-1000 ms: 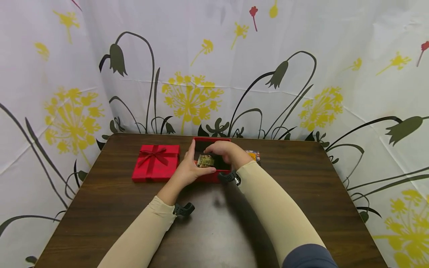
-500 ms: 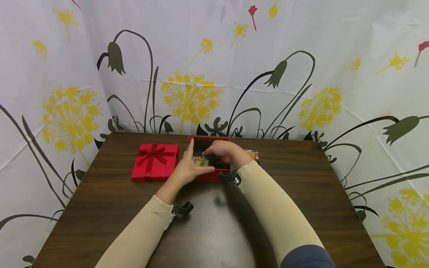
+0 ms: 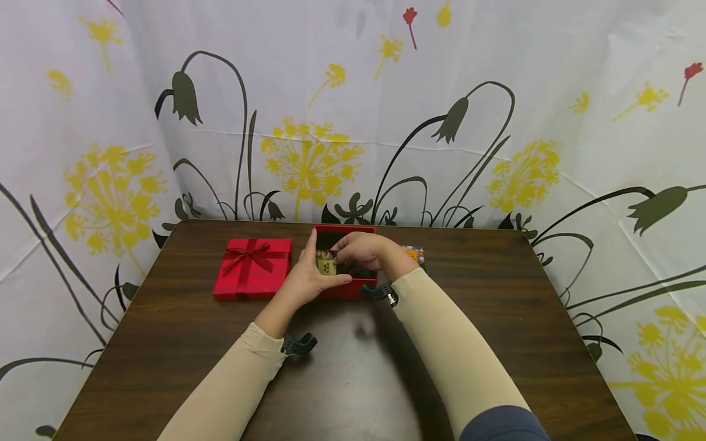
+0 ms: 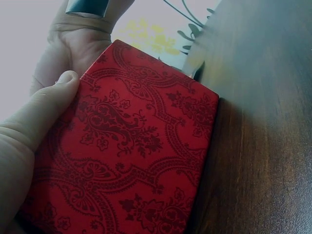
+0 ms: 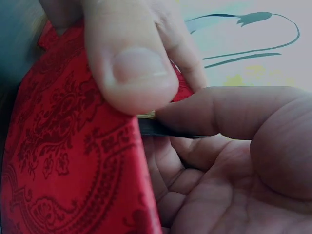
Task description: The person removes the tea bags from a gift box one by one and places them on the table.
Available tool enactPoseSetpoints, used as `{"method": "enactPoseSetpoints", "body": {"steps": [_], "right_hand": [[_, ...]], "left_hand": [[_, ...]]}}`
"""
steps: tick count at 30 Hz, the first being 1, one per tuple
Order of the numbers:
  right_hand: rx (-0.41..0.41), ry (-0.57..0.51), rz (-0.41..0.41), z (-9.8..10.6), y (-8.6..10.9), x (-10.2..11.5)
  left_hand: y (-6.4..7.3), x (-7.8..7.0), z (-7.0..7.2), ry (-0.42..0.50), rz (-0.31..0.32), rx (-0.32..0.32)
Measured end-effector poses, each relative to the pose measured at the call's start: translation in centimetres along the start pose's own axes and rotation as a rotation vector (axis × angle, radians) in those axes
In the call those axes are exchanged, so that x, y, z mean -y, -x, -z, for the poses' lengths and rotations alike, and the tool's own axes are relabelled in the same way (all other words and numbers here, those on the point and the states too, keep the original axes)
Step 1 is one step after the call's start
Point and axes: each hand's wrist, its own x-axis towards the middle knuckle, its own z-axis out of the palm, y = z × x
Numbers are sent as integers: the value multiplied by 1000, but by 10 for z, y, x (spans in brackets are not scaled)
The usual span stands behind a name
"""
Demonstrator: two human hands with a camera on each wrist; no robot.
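Item: gold-labelled packet [image 3: 326,264], one, in the mouth of the open red box [image 3: 347,290], toward its left end; whether it touches the bottom, I cannot tell. Probably light, with a slick wrapper that may crease; firmness of contents unknown. Best hold, I judge: an edge or corner, lightly.

Item: the red box, one, patterned outside, dark inside, standing on the surface [image 3: 353,380]. Likely stiff card and light enough to slide if nudged; best steadied by its walls.

Item: red lid [image 3: 254,269], ribbon and bow on top, lying left of the box.

Item: colourful packet [image 3: 413,254], right of the box, partly hidden behind my right arm.

Right hand [image 3: 365,251]: wrist bent over the box's right side, thumb and finger pinching the gold-labelled packet by its edge.

Left hand [image 3: 309,278]: holding the box's left end in a wide span, thumb along the near rim, index finger upright at the left wall.
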Motion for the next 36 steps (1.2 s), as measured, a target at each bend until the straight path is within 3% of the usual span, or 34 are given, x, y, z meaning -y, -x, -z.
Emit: {"method": "enactPoseSetpoints", "body": {"steps": [9,18,26,36], "right_hand": [[-15,-165,107,2,-1,-6],[-60,-139,147,0,1,-6],[-131,-225,205,-2,3,-11],[-250,-73,309,-13,11,-19]], "left_hand": [[-2,1,0,-8,-19,-16],[-4,2,-1,21,-40,-26],[-4,2,0,70,-64,-22],[-2,3,0,49,-47,-22]]}}
